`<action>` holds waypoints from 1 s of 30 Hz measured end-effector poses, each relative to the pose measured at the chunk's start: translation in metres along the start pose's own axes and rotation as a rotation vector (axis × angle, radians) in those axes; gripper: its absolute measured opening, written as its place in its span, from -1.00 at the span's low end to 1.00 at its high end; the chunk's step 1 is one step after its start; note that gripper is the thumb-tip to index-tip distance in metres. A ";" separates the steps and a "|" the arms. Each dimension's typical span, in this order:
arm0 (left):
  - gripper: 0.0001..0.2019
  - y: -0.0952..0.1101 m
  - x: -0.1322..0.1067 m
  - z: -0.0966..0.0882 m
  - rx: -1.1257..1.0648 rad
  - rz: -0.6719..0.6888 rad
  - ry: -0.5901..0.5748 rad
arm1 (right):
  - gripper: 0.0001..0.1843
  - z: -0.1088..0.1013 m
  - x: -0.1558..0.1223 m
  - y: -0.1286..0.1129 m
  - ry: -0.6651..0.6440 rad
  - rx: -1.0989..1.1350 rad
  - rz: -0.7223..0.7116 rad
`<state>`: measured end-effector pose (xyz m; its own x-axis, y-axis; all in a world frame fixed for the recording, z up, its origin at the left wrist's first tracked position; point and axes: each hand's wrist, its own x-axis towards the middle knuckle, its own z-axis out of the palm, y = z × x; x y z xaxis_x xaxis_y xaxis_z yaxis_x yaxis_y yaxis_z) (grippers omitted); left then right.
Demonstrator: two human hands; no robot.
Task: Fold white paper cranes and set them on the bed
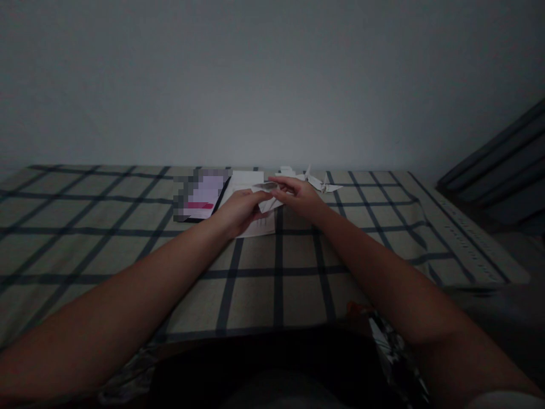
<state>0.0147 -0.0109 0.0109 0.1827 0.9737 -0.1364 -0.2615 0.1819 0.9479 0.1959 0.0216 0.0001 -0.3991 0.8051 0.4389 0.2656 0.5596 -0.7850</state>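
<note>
Both my hands meet over a checked cloth point(128, 238), each pinching the same small folded white paper point(268, 196). My left hand point(238, 210) grips its near left part with fingers curled. On the right, my right hand point(298, 196) holds the upper edge between thumb and fingers. Under the hands lies a flat white sheet point(259, 227). The light is dim, so the fold's shape is unclear.
A phone with a lit screen point(202, 196) lies left of the hands. Several folded white paper cranes point(317, 182) stand behind my right hand near the wall. The cloth's right edge point(468, 238) drops off beside a dark striped object point(498, 170).
</note>
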 end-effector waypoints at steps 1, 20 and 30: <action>-0.82 0.001 -0.001 0.000 0.006 0.013 0.011 | -0.43 0.000 -0.001 -0.001 0.001 -0.014 0.003; -0.81 -0.004 0.005 -0.005 0.071 0.087 -0.014 | -0.47 -0.002 0.001 0.004 -0.018 0.018 0.004; -0.95 0.002 -0.001 0.000 0.084 0.058 -0.010 | -0.53 0.000 0.000 0.005 0.010 0.074 0.028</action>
<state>0.0138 -0.0110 0.0130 0.1795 0.9807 -0.0781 -0.1912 0.1127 0.9751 0.1975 0.0249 -0.0039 -0.3835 0.8222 0.4207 0.2108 0.5214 -0.8269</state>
